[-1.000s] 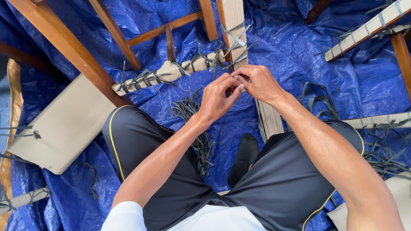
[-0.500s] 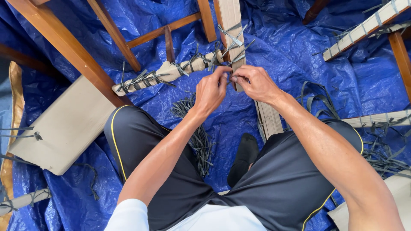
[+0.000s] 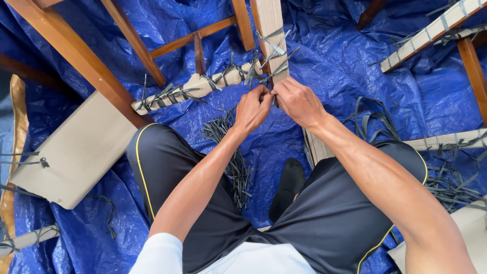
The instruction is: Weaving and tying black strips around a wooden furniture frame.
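Bright, even daylight falls on my work, with soft shadows under my arms. The blue tarp (image 3: 350, 61) glints slightly. Everything looks sharp; edges bend a little.

Bare blue tarp (image 3: 335, 61) lies open right of the wrapped post (image 3: 269, 30); wooden chair legs (image 3: 127, 30) crowd the left.

Two hands are seen at one cardboard-wrapped wooden bar (image 3: 270, 30) — the left hand (image 3: 252, 108) and the right hand (image 3: 298, 101). One blue tarp (image 3: 329, 66) is spread beneath. One flat cardboard piece (image 3: 76, 152) is counted at the left. One loose pile of grey straps (image 3: 231, 152) is seen — single straps cannot be counted.
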